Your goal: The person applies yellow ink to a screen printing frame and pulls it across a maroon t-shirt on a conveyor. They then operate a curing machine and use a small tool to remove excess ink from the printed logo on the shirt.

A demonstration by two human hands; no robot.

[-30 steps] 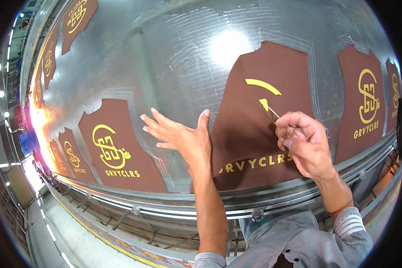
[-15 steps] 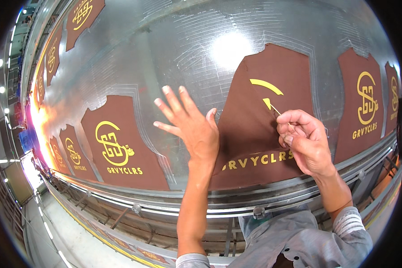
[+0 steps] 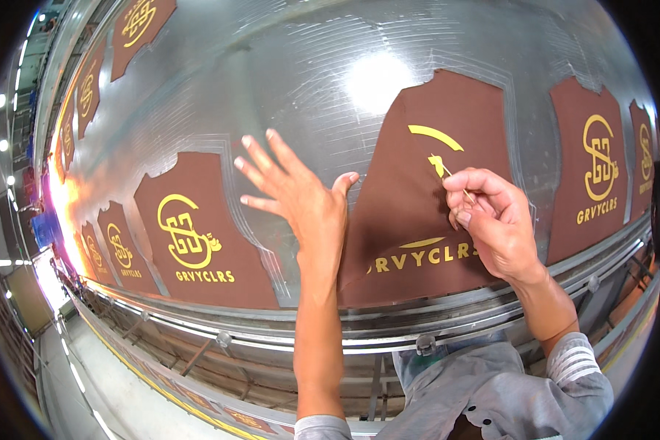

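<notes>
In front of me a brown cut fabric panel (image 3: 455,103) with a yellow print lies on the metal table. Part of it is folded or raised, hiding much of the emblem. Closed on a thin pale stick (image 3: 447,171), my right hand (image 3: 495,220) keeps its tip by a yellow patch of the print. Whether these fingers also pinch the cloth, I cannot tell. My left hand (image 3: 301,198) is open with fingers spread, beside the panel's left edge and over the metal surface. Nothing is in it; whether it touches the cloth is unclear.
Similar printed brown panels lie to the left (image 3: 198,176) and to the right (image 3: 565,176), with several more farther off. A metal rail (image 3: 374,341) runs along the near edge of the long table (image 3: 286,88). Bright light reflects off the metal.
My left hand has shifted slightly left and up. My right hand has moved a little left with the stick. The fold has shifted, and a yellow curve now shows above the lettering.
</notes>
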